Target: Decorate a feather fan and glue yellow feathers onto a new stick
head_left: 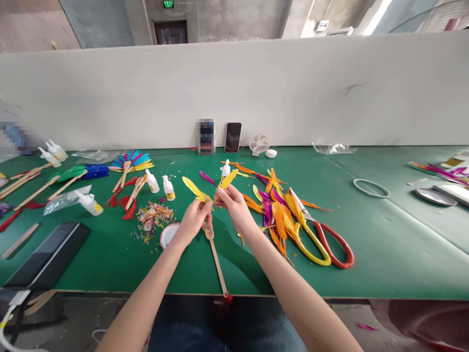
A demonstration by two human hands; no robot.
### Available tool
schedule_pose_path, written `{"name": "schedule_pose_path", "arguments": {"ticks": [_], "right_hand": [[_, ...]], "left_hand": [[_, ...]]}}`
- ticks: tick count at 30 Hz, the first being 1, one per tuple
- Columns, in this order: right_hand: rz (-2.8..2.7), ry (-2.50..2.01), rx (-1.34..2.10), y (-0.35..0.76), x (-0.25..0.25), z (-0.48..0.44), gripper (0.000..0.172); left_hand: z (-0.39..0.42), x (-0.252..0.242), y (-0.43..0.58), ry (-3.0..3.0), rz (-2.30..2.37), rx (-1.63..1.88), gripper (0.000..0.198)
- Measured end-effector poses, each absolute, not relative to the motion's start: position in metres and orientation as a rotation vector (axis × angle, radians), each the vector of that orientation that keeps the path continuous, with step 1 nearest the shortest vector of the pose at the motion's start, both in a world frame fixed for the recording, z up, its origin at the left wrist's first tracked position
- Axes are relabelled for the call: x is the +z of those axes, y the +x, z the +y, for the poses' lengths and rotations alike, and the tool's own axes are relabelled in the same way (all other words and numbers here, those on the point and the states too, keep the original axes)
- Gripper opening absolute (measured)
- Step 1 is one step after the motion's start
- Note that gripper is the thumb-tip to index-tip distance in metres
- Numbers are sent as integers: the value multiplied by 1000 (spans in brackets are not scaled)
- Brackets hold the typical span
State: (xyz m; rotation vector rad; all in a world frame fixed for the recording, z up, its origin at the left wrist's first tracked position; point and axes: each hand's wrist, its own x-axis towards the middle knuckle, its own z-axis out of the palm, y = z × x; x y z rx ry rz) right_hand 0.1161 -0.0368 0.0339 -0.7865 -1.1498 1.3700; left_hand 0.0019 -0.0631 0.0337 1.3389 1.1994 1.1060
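Nearest me, a wooden stick [218, 264] lies on the green table [366, 264], its red end at the near edge and its lumpy far end just below the person's hands; I can't tell whether they touch it. A black box [47, 256] sits near left, scissors [308, 216] lie right, beside a heap of orange, yellow and purple plumes [280, 220]. Farther in, the left hand [198, 220] is closed to a pinch on one yellow feather [194, 188], which leans left; the right hand [234, 205] pinches a second feather [229, 179], leaning right. Both have their bases together, low between the fingertips. I judge the step in hand to be pairing or sorting these two, and the next move calls for a light grip, since the shafts look easy to bend. Left of them are scraps [154, 217] and a white lid [168, 235]. Beyond, I see dropper bottles [168, 188] with yellow-and-white labels, too small for me to read, and a feather fan [130, 161] far left. At the white partition [146, 98] stand a dark phone [233, 137] and another, pixelated one [205, 138]; I can make out no brand on either. Farthest off, a green sign [168, 4] reads EXIT, under characters I can't make out surely.
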Motion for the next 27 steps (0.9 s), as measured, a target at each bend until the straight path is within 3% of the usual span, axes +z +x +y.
{"name": "schedule_pose_path", "arguments": {"ticks": [9, 20, 27], "right_hand": [[-1230, -831, 1328, 116, 36, -38, 26], [-1048, -675, 1720, 117, 36, -42, 30], [-968, -626, 1798, 118, 40, -43, 29]], "left_hand": [[-70, 39, 3, 1248, 1129, 1105, 25], [-72, 43, 2, 1220, 1013, 1059, 19], [-72, 38, 2, 1236, 972, 1054, 21]]}}
